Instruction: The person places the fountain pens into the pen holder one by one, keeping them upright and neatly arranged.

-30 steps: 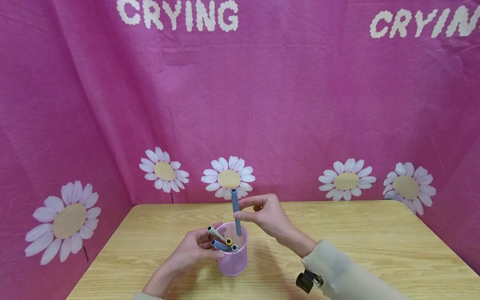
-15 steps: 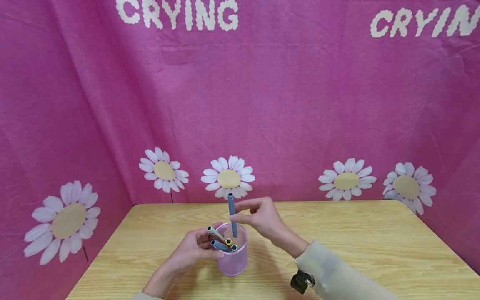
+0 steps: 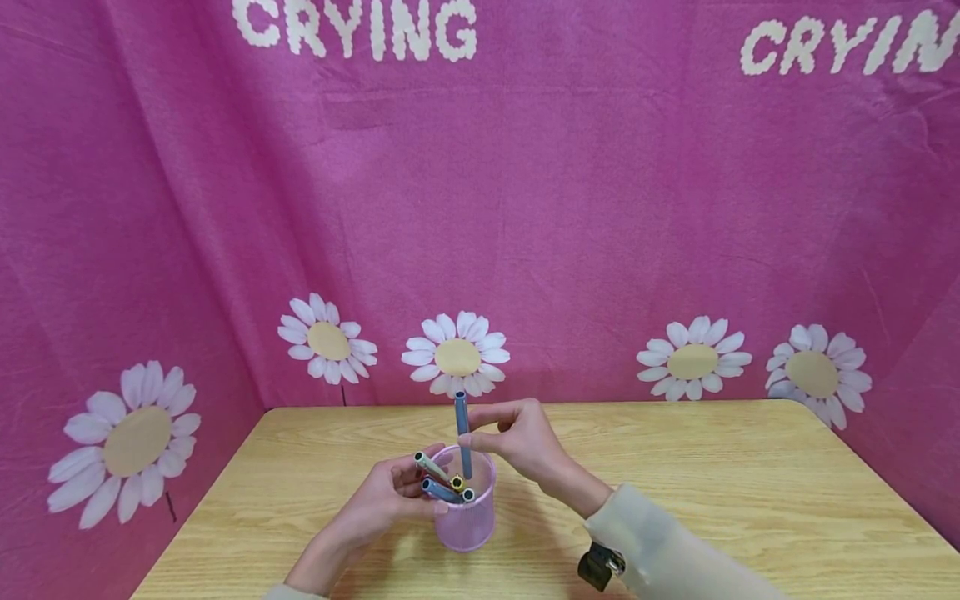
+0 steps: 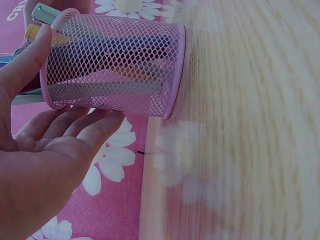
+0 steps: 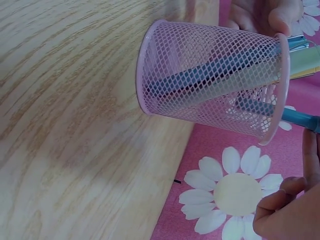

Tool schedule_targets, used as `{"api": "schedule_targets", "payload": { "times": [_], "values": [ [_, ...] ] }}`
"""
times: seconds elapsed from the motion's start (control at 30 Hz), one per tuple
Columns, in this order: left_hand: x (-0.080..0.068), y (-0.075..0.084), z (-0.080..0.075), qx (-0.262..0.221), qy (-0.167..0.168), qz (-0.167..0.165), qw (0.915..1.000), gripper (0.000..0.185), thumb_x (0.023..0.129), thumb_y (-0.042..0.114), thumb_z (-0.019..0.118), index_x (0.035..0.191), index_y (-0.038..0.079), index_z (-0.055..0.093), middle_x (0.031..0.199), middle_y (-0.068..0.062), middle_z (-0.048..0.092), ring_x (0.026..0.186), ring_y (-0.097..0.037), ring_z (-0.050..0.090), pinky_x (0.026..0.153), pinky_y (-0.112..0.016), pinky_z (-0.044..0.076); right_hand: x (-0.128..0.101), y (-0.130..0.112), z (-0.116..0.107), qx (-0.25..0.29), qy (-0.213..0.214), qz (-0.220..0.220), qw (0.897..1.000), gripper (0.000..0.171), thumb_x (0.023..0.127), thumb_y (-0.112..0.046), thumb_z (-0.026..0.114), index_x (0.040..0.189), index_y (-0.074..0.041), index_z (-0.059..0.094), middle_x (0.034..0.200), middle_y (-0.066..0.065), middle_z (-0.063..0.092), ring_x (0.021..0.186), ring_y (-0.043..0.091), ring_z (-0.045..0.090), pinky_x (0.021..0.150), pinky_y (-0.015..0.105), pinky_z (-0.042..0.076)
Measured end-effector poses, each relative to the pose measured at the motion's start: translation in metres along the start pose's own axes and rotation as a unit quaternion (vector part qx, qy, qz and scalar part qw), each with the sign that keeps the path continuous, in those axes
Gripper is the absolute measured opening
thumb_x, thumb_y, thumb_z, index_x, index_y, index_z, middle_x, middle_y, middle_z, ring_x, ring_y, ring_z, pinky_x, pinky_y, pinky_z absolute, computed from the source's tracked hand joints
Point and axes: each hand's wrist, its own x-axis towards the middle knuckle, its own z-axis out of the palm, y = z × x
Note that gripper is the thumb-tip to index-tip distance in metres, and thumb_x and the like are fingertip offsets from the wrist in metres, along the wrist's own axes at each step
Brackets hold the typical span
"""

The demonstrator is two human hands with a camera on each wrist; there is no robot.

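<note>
A pink mesh pen cup (image 3: pixel 465 532) stands upright on the table. My left hand (image 3: pixel 378 500) holds it from the left, thumb at the rim and fingers along the far side, as the left wrist view also shows on the cup (image 4: pixel 112 65). Between thumb and fingertips, my right hand (image 3: pixel 528 442) pinches a blue pen (image 3: pixel 462 417) near its middle. The pen is nearly upright. Its lower part (image 5: pixel 295 116) passes inside the rim in the right wrist view. Leaning in the cup are a pale green pen (image 3: pixel 432 468), a second blue pen (image 3: pixel 441 491) and a yellow one (image 3: pixel 457 482).
The wooden table (image 3: pixel 675 500) extends to both sides of the cup. A pink cloth (image 3: pixel 570 208) with daisies and lettering hangs behind and at the sides. A black device (image 3: pixel 596 568) sits at the right wrist.
My right hand has moved slightly left and down, bringing the blue pen lower into the cup's mouth. The left hand and the cup have stayed in place.
</note>
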Motion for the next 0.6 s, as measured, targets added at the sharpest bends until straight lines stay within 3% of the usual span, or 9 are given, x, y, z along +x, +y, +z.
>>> {"api": "schedule_targets", "payload": {
  "times": [0.23, 0.5, 0.6],
  "values": [
    [0.001, 0.0, 0.0, 0.004, 0.005, -0.009, 0.9999, 0.076, 0.09, 0.007, 0.084, 0.153, -0.009, 0.046, 0.147, -0.027, 0.057, 0.13, -0.032, 0.061, 0.106, -0.034, 0.052, -0.001, 0.005, 0.002, -0.006, -0.003, 0.01, 1.0, 0.021, 0.082, -0.01, 0.09, 0.102, -0.006, 0.085, 0.096, 0.005, 0.08, 0.065, 0.011, 0.042, 0.058, 0.024, 0.032],
    [0.001, 0.001, 0.0, 0.009, 0.014, -0.016, 0.9997, 0.07, 0.09, 0.007, 0.085, 0.149, -0.009, 0.052, 0.157, -0.022, 0.048, 0.132, -0.034, 0.059, 0.109, -0.038, 0.049, -0.002, 0.011, 0.005, -0.016, -0.004, 0.02, 1.0, 0.021, 0.082, -0.013, 0.091, 0.102, -0.008, 0.085, 0.096, 0.003, 0.08, 0.096, 0.02, 0.062, 0.074, 0.028, 0.041],
    [0.001, 0.0, 0.0, 0.009, 0.014, -0.016, 0.9997, 0.069, 0.089, 0.007, 0.085, 0.148, -0.009, 0.053, 0.159, -0.022, 0.047, 0.134, -0.036, 0.058, 0.11, -0.039, 0.049, -0.002, 0.013, 0.005, -0.022, -0.004, 0.019, 1.0, 0.02, 0.082, -0.013, 0.091, 0.101, -0.008, 0.085, 0.095, 0.003, 0.08, 0.098, 0.022, 0.063, 0.075, 0.029, 0.042]
  ]
}}
